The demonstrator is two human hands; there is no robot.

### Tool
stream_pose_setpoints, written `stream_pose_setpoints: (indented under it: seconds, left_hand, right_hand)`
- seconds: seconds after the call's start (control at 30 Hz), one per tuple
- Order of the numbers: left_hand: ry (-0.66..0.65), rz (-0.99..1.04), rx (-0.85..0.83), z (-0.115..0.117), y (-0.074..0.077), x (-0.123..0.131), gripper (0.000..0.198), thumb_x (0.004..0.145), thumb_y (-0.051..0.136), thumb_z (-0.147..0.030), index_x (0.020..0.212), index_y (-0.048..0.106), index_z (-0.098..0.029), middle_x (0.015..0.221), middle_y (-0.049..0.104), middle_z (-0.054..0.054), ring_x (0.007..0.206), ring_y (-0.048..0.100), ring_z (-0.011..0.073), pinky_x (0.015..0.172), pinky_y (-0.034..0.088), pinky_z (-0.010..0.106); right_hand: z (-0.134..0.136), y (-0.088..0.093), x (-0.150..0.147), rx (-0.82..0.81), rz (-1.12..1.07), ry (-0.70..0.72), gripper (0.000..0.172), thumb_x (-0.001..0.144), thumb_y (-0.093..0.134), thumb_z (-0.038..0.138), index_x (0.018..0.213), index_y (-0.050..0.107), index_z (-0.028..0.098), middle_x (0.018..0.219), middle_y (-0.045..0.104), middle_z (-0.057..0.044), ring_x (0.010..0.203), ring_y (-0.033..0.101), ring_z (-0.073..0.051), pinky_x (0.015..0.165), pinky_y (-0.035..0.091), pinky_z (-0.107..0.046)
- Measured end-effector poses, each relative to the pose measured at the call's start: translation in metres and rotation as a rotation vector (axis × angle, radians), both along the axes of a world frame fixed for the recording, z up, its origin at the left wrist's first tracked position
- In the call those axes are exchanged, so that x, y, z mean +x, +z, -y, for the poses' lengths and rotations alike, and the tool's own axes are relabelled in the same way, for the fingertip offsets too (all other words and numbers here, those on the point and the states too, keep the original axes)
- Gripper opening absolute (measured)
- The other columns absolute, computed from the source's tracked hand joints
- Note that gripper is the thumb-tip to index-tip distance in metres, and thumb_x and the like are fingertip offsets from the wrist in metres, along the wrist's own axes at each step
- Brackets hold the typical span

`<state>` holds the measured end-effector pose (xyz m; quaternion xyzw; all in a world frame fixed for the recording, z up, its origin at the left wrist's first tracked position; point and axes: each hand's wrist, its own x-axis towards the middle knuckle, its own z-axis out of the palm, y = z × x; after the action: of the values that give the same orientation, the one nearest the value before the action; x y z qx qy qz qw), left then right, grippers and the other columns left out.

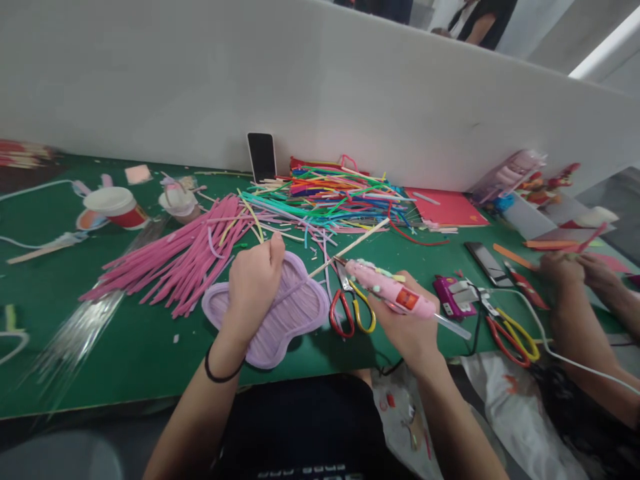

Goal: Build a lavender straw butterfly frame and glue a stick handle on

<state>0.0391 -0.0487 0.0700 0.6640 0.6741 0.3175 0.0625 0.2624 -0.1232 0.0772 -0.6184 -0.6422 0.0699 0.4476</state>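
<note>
A lilac, lobed piece (300, 303), apparently made of fuzzy pipe cleaners laid side by side inside a raised rim, tilts above the green table. My left hand (257, 277) is closed over its upper left part, fingertips hidden from view. From its right side a thin pale stick (363, 239) sticks out to the upper right. My right hand (407, 327) grips a pink glue gun (387, 287), a clear glue stick out of its back end. The nozzle is close to the pale stick; whether they touch I cannot tell. Red-and-yellow-handled scissors (353, 310) lie below the nozzle.
Pink pipe cleaners (175, 260) fan out left, with a multicoloured heap (340, 193) behind. A phone (262, 157) leans on the white partition (200, 80). A lidded cup (117, 207) stands left. On the right are a co-worker's hands (565, 270), more scissors (513, 337) and a cable.
</note>
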Motion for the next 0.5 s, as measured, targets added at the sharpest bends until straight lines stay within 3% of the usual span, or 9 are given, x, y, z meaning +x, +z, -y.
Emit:
stream_pose_setpoints:
  seconds: [0.2, 0.5]
  left_hand:
    - [0.052, -0.112, 0.072, 0.010, 0.007, -0.002, 0.052, 0.103, 0.029, -0.040, 0.066, 0.060, -0.018, 0.057, 0.058, 0.007, 0.052, 0.044, 0.0173, 0.056, 0.016, 0.032]
    - [0.095, -0.157, 0.132, 0.018, 0.012, -0.001, 0.049, 0.103, 0.031, -0.039, 0.075, 0.065, -0.017, 0.059, 0.057, 0.006, 0.052, 0.040, 0.0166, 0.057, 0.014, 0.032]
  right_hand:
    - [0.002, 0.000, 0.000, -0.015, 0.015, 0.024, 0.028, 0.076, 0.066, 0.024, 0.063, 0.041, 0.024, 0.052, 0.045, 0.008, 0.046, 0.036, -0.008, 0.045, 0.029, -0.022]
    - [0.002, -0.004, 0.001, 0.018, 0.037, -0.013, 0.030, 0.078, 0.067, 0.025, 0.063, 0.041, 0.023, 0.054, 0.043, 0.007, 0.048, 0.037, -0.009, 0.047, 0.030, -0.023]
